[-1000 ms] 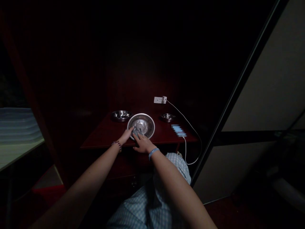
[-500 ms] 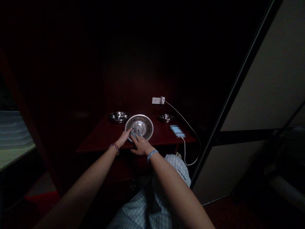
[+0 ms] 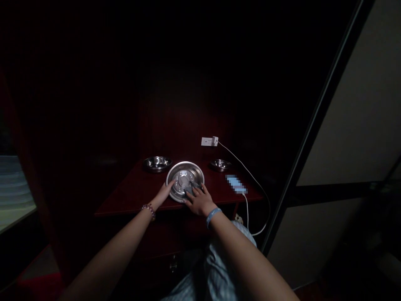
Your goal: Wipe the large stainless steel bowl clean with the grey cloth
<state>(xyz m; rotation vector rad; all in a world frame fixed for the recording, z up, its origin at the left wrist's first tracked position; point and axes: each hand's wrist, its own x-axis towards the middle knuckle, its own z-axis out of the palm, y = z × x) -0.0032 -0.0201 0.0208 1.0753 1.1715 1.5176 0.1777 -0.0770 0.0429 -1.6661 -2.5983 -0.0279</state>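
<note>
A wide steel bowl [image 3: 178, 179] lies on a dark red wooden cabinet top [image 3: 125, 198], in front of me. My left hand [image 3: 163, 195] reaches its left rim, with the fingertips on the metal. My right hand [image 3: 198, 200] sits over the bowl's lower right side, its fingers pressing on a small grey cloth [image 3: 189, 187]. Part of that cloth is hidden beneath my fingers. A beaded bracelet circles my left wrist, and a blue band circles my right.
Two smaller steel bowls [image 3: 157, 164] [image 3: 221, 165] stand behind the wide one. Further right lies a blurred phone [image 3: 236, 184], with a white cable [image 3: 255, 175] running to a wall socket [image 3: 208, 141]. A pale sliding panel [image 3: 344, 125] stands at right.
My right hand has moved rightward across the bowl with the grey cloth under it. My left hand has drawn back to the rim. The whole view has shifted slightly.
</note>
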